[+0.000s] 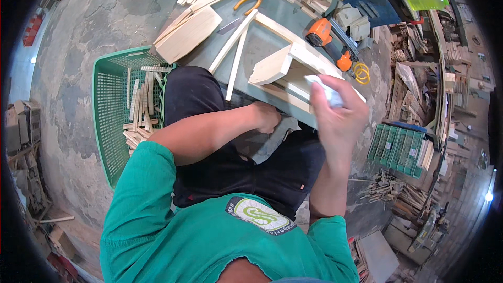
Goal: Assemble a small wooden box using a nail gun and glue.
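Note:
My right hand (341, 107) is raised above the near right edge of the grey work table (246, 68). Its fingers close round a small white and pale blue object (329, 94), either a bottle or a wad of cloth. Under and beyond this hand lies a partly assembled pale wooden frame (270, 71) with an angled end board. My left hand (267, 118) rests low at the table's near edge, above my lap. Its fingers are curled, and what they hold, if anything, is hidden. Thin wooden strips (237, 63) slant across the table in front of it.
Orange-handled pliers (250, 2), wooden boards (188, 36) and an orange nail gun (327, 39) lie on the table. A green plastic basket (102, 120) of wooden sticks stands left of my legs. At the right are green crates (397, 149) and a yellow-green bottle (427, 0).

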`<control>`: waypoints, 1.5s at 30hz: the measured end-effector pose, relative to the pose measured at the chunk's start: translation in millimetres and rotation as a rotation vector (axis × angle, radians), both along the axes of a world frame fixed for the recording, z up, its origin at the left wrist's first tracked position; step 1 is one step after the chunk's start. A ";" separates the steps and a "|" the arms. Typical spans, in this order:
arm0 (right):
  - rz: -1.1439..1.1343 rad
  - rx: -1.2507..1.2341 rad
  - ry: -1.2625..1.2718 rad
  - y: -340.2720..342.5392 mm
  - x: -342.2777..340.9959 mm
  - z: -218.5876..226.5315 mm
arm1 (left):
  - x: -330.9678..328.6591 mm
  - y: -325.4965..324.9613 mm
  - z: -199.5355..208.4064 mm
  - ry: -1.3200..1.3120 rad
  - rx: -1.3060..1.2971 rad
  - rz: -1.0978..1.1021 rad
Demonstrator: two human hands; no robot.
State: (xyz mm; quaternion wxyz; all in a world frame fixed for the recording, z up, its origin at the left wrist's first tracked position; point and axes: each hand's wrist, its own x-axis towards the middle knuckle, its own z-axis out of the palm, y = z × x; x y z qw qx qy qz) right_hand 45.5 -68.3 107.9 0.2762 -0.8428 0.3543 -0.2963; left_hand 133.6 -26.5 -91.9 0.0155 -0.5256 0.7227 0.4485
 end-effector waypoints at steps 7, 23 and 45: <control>-0.494 0.110 -0.191 -29.5 -110.3 4.3 | 0.0 -0.8 -9.5 0.050 -0.075 -0.072; -0.476 -0.013 0.071 -32.9 -136.4 -20.1 | -2.0 0.5 -32.4 -0.017 -0.102 -0.036; -0.467 -0.038 0.017 -24.5 -136.5 -24.2 | 1.9 6.2 -27.5 0.020 -0.090 -0.046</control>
